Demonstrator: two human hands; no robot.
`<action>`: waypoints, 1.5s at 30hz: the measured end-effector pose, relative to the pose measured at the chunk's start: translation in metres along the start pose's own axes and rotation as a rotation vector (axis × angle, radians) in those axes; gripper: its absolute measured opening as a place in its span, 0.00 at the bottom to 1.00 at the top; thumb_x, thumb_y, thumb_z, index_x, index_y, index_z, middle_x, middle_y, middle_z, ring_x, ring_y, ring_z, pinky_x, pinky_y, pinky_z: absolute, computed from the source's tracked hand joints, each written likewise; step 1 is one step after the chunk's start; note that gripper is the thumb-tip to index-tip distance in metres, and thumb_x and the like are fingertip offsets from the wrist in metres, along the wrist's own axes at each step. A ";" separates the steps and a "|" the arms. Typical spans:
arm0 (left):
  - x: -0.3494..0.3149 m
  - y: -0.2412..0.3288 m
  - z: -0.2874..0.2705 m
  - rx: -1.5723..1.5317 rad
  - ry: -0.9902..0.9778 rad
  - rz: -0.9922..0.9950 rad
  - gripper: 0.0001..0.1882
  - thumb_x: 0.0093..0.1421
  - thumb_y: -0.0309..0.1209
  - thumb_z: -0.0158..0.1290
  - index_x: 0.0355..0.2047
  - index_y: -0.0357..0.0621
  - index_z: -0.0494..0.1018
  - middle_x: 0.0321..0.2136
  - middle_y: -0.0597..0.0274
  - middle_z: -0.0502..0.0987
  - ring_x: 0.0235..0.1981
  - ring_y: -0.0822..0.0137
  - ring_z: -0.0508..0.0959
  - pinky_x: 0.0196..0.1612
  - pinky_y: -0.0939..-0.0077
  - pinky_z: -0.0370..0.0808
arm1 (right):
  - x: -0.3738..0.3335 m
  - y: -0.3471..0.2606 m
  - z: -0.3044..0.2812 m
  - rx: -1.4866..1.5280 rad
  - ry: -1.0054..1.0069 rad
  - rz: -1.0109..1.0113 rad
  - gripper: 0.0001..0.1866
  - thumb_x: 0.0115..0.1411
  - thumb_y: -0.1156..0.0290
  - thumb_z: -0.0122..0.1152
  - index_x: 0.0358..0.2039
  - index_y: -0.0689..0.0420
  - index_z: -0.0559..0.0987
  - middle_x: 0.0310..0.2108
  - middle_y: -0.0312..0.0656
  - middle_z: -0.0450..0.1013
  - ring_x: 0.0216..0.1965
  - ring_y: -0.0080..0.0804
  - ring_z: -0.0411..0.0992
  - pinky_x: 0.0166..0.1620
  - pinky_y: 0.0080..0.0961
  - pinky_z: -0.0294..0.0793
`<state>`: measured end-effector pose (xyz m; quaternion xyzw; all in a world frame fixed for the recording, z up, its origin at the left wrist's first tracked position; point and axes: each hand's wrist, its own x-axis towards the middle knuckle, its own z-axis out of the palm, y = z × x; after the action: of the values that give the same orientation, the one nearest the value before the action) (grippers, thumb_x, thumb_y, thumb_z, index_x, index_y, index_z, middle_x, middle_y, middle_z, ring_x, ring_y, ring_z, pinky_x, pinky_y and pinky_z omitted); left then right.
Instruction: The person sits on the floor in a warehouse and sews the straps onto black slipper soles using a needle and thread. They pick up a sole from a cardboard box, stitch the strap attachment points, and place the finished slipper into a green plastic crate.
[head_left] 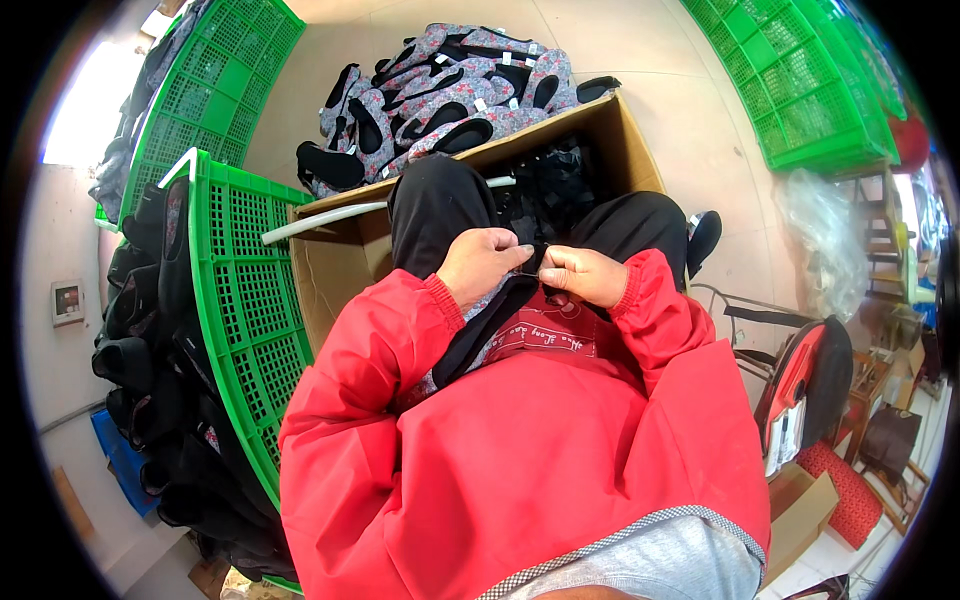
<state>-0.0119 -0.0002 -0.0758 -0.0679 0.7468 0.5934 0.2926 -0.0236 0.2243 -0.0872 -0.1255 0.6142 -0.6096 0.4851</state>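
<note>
Both my hands meet over my lap, closed on a fabric slipper (497,315) with a black edge and grey floral cloth. My left hand (482,265) pinches its upper end between thumb and fingers. Close beside it, my right hand (585,274) pinches at the same end, thumb pressed on the fingers; whether it also holds a thread or something small cannot be made out. The slipper's lower part hangs against my red apron and is partly hidden by my left sleeve. Between my knees, dark pieces (555,185) lie in an open cardboard box (625,140).
Beyond the box lies a heap of floral slippers (450,95) on the floor. Green crates (245,270) stand at my left, with black slippers (150,330) beside them. Another green crate (790,90) is at the far right. A pale tube (330,220) crosses the box.
</note>
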 end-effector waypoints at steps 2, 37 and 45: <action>-0.001 0.003 0.000 0.028 0.005 0.000 0.11 0.63 0.32 0.57 0.27 0.38 0.77 0.21 0.73 0.72 0.22 0.82 0.67 0.26 0.81 0.65 | 0.001 0.002 -0.002 0.006 -0.015 -0.017 0.14 0.70 0.59 0.54 0.33 0.56 0.71 0.26 0.33 0.70 0.27 0.18 0.69 0.29 0.18 0.72; 0.000 0.004 0.003 0.076 0.021 0.012 0.14 0.63 0.33 0.57 0.23 0.36 0.76 0.18 0.70 0.72 0.23 0.79 0.67 0.28 0.79 0.66 | 0.010 0.015 -0.009 0.213 -0.078 0.035 0.12 0.69 0.60 0.56 0.33 0.55 0.70 0.27 0.31 0.66 0.26 0.18 0.67 0.29 0.18 0.70; -0.002 0.008 0.004 0.049 0.084 0.048 0.14 0.64 0.32 0.55 0.25 0.34 0.76 0.20 0.68 0.74 0.24 0.78 0.69 0.30 0.79 0.68 | 0.010 0.022 -0.008 0.297 -0.001 -0.031 0.10 0.68 0.64 0.57 0.33 0.56 0.72 0.27 0.33 0.70 0.23 0.18 0.65 0.27 0.17 0.64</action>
<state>-0.0123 0.0057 -0.0684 -0.0678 0.7739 0.5785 0.2484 -0.0245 0.2270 -0.1123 -0.0621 0.5151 -0.7010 0.4893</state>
